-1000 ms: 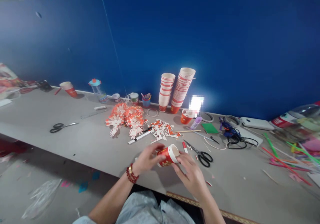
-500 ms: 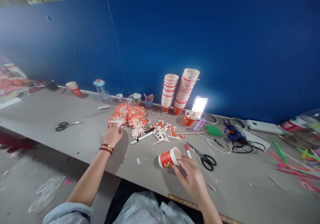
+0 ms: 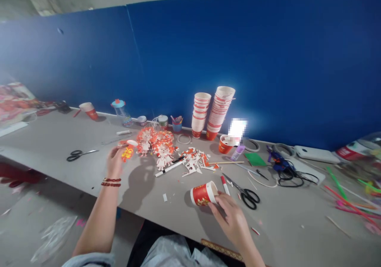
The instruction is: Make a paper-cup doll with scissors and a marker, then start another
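Note:
My left hand (image 3: 114, 158) is closed on a red paper cut-out (image 3: 127, 152) with yellow markings and a white rounded edge, held above the table. Just right of it lies a pile of orange and white paper cut-out figures (image 3: 163, 152). My right hand (image 3: 230, 213) grips the rim of a red-and-white paper cup (image 3: 203, 194), which lies tilted on its side with its mouth toward that hand. Close to this hand are black-handled scissors (image 3: 250, 198) and a red-capped marker (image 3: 225, 185). Paper scraps (image 3: 195, 160) lie behind the cup.
Two tall stacks of paper cups (image 3: 218, 112) stand by the blue partition (image 3: 253, 52). Another pair of scissors (image 3: 77, 154) lies on the left. Farther right are a glue gun (image 3: 279, 162) with black cord, a white power bank-like block (image 3: 315, 154) and coloured pipe cleaners (image 3: 351, 203).
My left hand has moved left, away from the figure pile, and now carries a red and yellow paper cut-out. The right hand keeps hold of the cup, nearly in place.

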Demonstrator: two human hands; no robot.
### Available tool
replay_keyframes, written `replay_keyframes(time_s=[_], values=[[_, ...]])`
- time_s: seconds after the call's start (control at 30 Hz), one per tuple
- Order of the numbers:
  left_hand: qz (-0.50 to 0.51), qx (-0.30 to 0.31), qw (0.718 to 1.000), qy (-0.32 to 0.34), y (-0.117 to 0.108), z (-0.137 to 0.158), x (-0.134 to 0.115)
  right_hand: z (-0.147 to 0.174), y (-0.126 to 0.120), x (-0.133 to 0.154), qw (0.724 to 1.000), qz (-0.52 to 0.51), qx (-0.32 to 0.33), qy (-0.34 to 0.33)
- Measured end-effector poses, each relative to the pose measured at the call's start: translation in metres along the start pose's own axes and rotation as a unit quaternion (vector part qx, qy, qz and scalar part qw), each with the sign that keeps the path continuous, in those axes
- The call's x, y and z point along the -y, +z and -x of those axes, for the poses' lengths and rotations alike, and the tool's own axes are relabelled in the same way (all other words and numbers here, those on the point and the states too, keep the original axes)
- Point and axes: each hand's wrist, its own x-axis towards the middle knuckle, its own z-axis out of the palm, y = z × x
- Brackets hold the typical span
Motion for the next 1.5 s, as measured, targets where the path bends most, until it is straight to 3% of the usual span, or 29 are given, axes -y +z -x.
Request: replay_keyframes(time_s=[0.27, 0.57, 0.9, 1.13, 1.3, 1.5], values=[[0.154, 0.029, 0.988, -0.019, 0.003, 0.035, -0.023, 0.001, 0.005, -0.011, 0.999, 0.01, -0.022, -0.03], [0.148, 0.068, 0.986, 0.017, 0.016, 0.055, -0.031, 0.003, 0.006, -0.013, 0.999, 0.022, -0.024, -0.035], [-0.035, 0.04, 0.99, 0.133, -0.001, 0.043, -0.014, 0.004, 0.009, -0.013, 0.999, 0.023, -0.019, -0.027], [-0.234, 0.038, 0.955, 0.18, -0.012, 0.008, -0.004, 0.004, 0.01, -0.008, 1.0, -0.004, -0.007, 0.005], [-0.35, 0.091, 0.914, 0.186, 0.003, -0.009, 0.005, 0.004, 0.009, -0.004, 1.0, -0.012, -0.002, 0.027], [-0.386, 0.154, 0.89, 0.189, 0.031, -0.001, 0.012, 0.008, 0.004, -0.004, 0.999, -0.014, -0.016, 0.031]])
